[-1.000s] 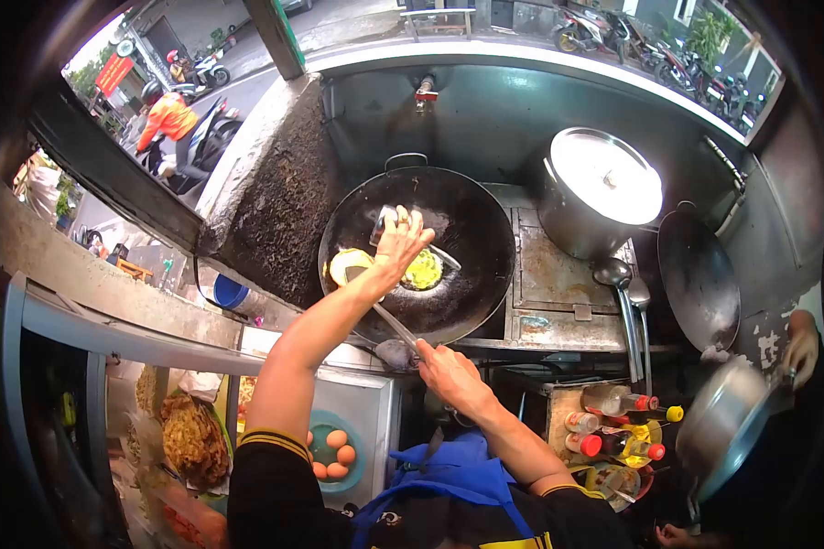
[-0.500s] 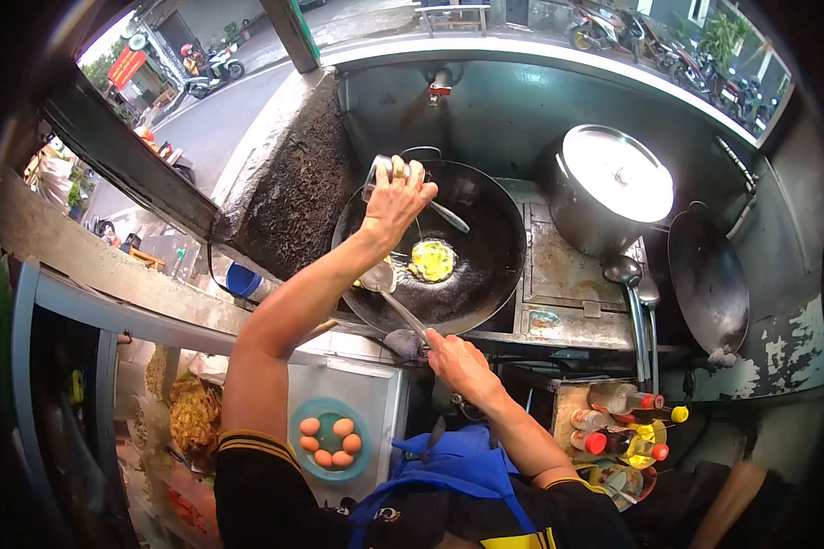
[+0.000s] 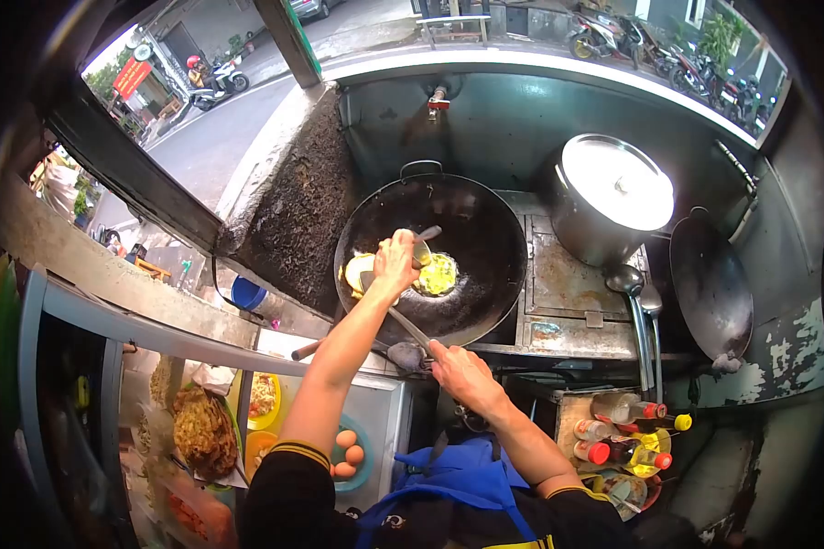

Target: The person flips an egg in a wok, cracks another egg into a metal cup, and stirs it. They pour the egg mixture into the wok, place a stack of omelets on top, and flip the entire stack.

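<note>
My left hand (image 3: 395, 265) is closed around a small cup (image 3: 422, 253), tilted low over the wok (image 3: 485, 220). A spoon (image 3: 430, 232) sticks out past the cup's rim. Just beside it, yellow-green egg (image 3: 439, 274) fries in the wok. More pale yellow egg (image 3: 357, 272) lies at the wok's left side. My right hand (image 3: 467, 375) grips the long handle of a metal wok spatula (image 3: 410, 328) at the wok's near edge. The spatula's head is partly hidden behind my left hand and wrist.
A lidded pot (image 3: 604, 215) stands right of the wok, near two ladles (image 3: 634, 302) and another wok (image 3: 710, 284). Bottles (image 3: 627, 430) crowd a wooden stand at lower right. Eggs (image 3: 346, 453) rest on a blue plate below my left arm. A tap (image 3: 438, 102) juts from the back wall.
My left hand has come down and nearer with the cup, from above the wok's far left side to just over the egg. My right hand keeps its grip, nearly still.
</note>
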